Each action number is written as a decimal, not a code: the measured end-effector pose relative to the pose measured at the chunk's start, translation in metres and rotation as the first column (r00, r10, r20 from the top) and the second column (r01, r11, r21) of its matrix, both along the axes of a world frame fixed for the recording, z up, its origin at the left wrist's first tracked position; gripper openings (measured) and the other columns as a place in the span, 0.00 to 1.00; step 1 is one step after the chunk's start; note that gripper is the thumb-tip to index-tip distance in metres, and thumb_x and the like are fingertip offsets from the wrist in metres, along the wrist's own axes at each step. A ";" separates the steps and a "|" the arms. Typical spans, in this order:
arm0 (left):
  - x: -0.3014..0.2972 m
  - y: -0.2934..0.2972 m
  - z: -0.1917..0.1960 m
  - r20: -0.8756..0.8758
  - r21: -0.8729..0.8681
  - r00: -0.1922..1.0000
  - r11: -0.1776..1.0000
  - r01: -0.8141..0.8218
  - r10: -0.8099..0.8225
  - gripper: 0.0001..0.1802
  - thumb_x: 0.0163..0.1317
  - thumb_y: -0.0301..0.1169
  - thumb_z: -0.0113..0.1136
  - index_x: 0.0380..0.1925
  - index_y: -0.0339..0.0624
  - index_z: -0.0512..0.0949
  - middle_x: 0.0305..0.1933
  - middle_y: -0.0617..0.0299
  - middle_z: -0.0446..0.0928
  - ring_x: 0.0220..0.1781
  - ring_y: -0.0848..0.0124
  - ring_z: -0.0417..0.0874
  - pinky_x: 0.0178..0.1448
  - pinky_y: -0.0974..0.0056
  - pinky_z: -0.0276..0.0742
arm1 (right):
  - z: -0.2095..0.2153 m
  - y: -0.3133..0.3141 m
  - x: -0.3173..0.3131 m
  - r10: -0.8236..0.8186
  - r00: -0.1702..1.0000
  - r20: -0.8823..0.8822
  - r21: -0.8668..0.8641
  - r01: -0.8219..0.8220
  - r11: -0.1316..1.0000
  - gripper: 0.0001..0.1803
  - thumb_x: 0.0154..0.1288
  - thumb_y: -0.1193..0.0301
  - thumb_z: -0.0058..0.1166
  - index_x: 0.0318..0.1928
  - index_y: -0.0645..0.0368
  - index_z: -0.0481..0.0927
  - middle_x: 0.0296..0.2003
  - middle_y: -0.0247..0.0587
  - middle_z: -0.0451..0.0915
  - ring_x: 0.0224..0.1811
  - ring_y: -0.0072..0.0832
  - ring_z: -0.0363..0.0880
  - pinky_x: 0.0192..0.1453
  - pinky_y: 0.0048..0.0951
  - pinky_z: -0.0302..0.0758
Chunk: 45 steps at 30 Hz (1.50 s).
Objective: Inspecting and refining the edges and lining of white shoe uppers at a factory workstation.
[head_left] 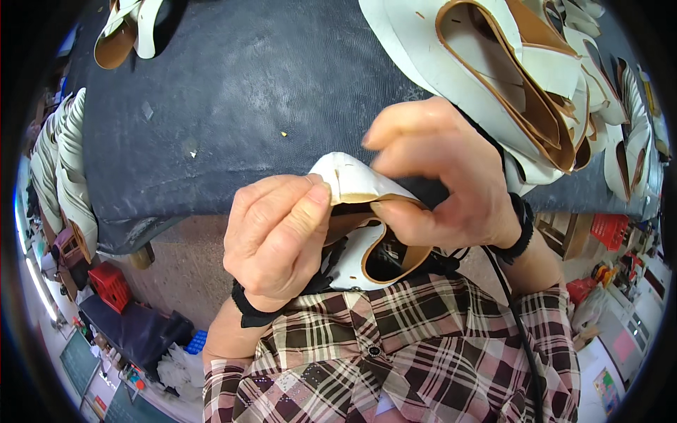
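A white leather shoe upper (352, 176) with tan lining is held up between my two hands, at the near edge of the dark table. My left hand (278, 236) is closed on its left side, thumb and fingers pinching the folded edge next to a small slit. At the right, my right hand (448, 176) has its thumb against the upper's lower rim, with its other fingers curled above and partly blurred. The lower part of the white piece, with a tan-edged opening (367, 261), hangs down in front of my shirt. My hands hide part of the upper.
A dark padded table (233, 92) spreads ahead. White shoe uppers (493, 77) are heaped at the right, more (123, 32) lie far left, and a stacked row (70, 169) stands at the left edge. A red crate (111, 287) sits lower left. A black cord (518, 310) runs down my right side.
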State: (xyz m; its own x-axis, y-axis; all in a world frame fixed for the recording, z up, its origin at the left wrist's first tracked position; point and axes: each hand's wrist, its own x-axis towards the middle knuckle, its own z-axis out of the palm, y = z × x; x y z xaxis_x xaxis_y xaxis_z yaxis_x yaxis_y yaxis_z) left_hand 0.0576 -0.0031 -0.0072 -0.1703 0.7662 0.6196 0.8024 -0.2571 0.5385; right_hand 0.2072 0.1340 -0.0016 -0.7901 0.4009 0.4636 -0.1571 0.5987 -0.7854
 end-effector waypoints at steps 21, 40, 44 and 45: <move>0.025 0.041 0.042 -0.187 -0.177 0.976 0.973 -0.146 0.112 0.08 0.44 0.18 0.65 0.27 0.37 0.78 0.23 0.60 0.76 0.24 0.65 0.75 0.28 0.66 0.70 | 0.009 0.010 0.027 0.056 0.957 0.285 -0.141 -0.016 0.990 0.14 0.51 0.72 0.61 0.36 0.65 0.73 0.31 0.45 0.77 0.34 0.41 0.78 0.37 0.35 0.76; -0.383 0.263 0.101 -0.465 -0.103 0.785 0.856 -0.507 0.409 0.32 0.56 0.38 0.59 0.60 0.44 0.63 0.52 0.49 0.77 0.52 0.52 0.78 0.52 0.56 0.73 | 0.031 -0.013 0.041 -0.233 0.864 0.447 -0.445 0.441 0.779 0.05 0.58 0.76 0.56 0.34 0.65 0.76 0.24 0.38 0.79 0.24 0.20 0.77 0.30 0.21 0.73; -0.376 0.266 0.042 -0.353 -0.209 0.780 0.768 -0.605 0.517 0.32 0.56 0.37 0.59 0.60 0.42 0.63 0.56 0.48 0.74 0.57 0.53 0.75 0.59 0.57 0.69 | 0.033 -0.027 0.050 -0.333 0.782 0.526 -0.429 0.582 0.691 0.05 0.58 0.77 0.56 0.34 0.64 0.76 0.21 0.37 0.78 0.22 0.19 0.76 0.27 0.20 0.71; -0.378 0.263 0.047 -0.326 -0.258 0.782 0.745 -0.615 0.532 0.32 0.56 0.37 0.59 0.61 0.42 0.63 0.57 0.48 0.73 0.59 0.54 0.74 0.60 0.57 0.68 | 0.032 -0.030 0.049 -0.331 0.783 0.527 -0.424 0.579 0.697 0.05 0.58 0.77 0.56 0.34 0.65 0.76 0.21 0.36 0.78 0.22 0.17 0.75 0.27 0.19 0.71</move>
